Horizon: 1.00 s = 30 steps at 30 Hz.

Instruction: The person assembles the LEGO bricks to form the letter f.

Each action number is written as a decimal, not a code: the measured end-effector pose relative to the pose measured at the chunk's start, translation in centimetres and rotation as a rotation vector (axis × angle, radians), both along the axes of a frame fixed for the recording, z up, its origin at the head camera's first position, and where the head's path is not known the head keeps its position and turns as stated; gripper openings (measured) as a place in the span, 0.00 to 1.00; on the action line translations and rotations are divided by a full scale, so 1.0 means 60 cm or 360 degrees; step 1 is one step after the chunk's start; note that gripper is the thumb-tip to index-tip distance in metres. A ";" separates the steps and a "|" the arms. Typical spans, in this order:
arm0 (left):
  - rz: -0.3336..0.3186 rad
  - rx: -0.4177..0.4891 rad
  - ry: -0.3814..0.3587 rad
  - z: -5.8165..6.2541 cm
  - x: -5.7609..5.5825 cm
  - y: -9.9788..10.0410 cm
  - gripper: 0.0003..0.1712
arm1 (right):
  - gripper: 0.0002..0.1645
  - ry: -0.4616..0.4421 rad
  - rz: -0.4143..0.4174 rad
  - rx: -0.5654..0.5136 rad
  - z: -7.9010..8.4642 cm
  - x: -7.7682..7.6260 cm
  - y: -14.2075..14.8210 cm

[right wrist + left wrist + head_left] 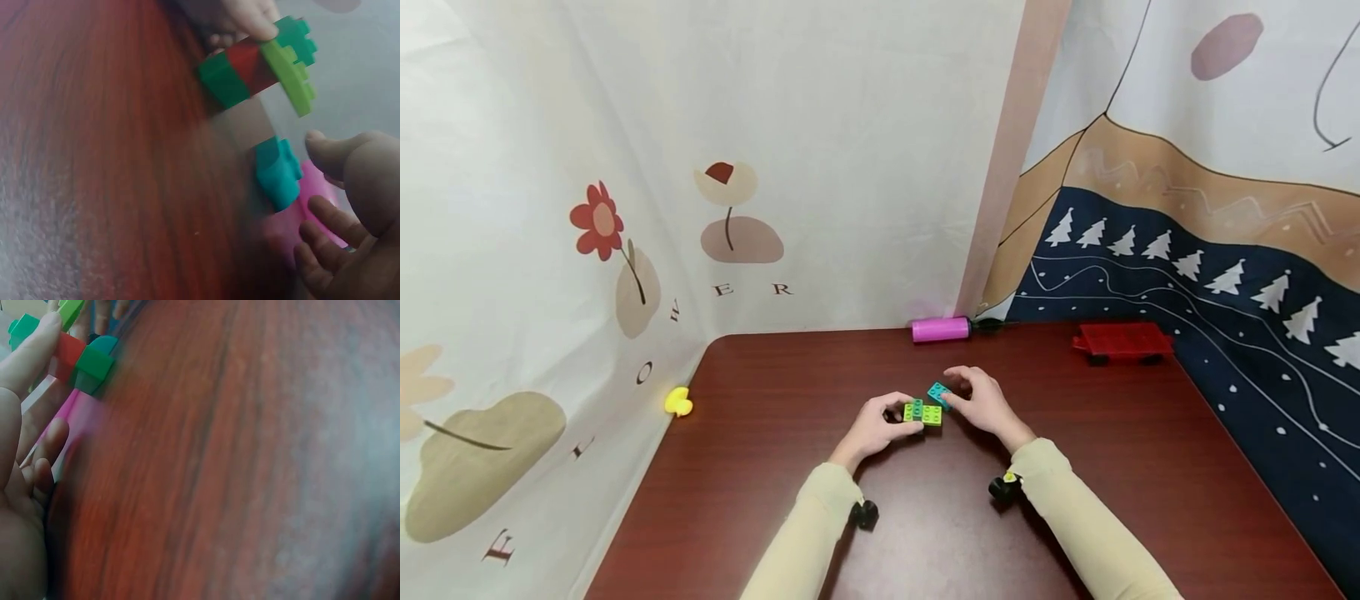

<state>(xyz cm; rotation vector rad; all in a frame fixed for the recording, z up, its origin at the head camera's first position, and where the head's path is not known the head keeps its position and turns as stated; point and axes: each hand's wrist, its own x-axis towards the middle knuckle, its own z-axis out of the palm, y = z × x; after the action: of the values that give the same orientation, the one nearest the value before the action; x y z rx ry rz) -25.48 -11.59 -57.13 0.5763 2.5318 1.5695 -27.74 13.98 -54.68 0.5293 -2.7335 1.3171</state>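
Observation:
My left hand [880,427] grips a stack of toy building blocks [932,415] between thumb and fingers. In the right wrist view a lime plate [290,78] sits on top, crossing a red block [250,65], with a green block [224,81] beneath and another green block [297,39] at the upper end. A separate teal block [937,392] with a rounded side stands just beyond the stack on the table. My right hand [988,406] is beside this teal block, thumb and fingers spread around it; the right wrist view shows a gap between them.
On the brown table [760,517], a pink cylinder with a black end [941,329] lies at the back edge. A red toy wagon [1125,340] stands back right. The yellow rubber duck [678,402] is at the left edge. Printed curtains hang behind and at both sides.

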 end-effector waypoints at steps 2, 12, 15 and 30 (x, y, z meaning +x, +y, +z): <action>-0.0004 -0.0010 0.0013 0.000 0.002 0.001 0.21 | 0.26 -0.0031 0.0025 0.0065 -0.007 -0.003 -0.001; -0.0014 -0.0044 0.0096 -0.001 0.002 0.002 0.21 | 0.28 -0.0109 -0.0088 0.0276 -0.020 -0.009 -0.024; -0.0028 -0.0064 0.0102 0.000 0.000 0.000 0.22 | 0.28 -0.0101 -0.0113 0.0308 -0.020 -0.009 -0.028; -0.0041 -0.0049 0.0085 -0.001 0.001 -0.002 0.25 | 0.27 -0.0089 -0.0159 0.0386 -0.015 -0.003 -0.035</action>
<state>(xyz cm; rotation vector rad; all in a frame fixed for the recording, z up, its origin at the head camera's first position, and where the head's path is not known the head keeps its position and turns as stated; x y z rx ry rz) -25.43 -11.73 -57.19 0.6530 2.5712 1.5238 -27.95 11.91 -55.60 0.3690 -2.9421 1.0001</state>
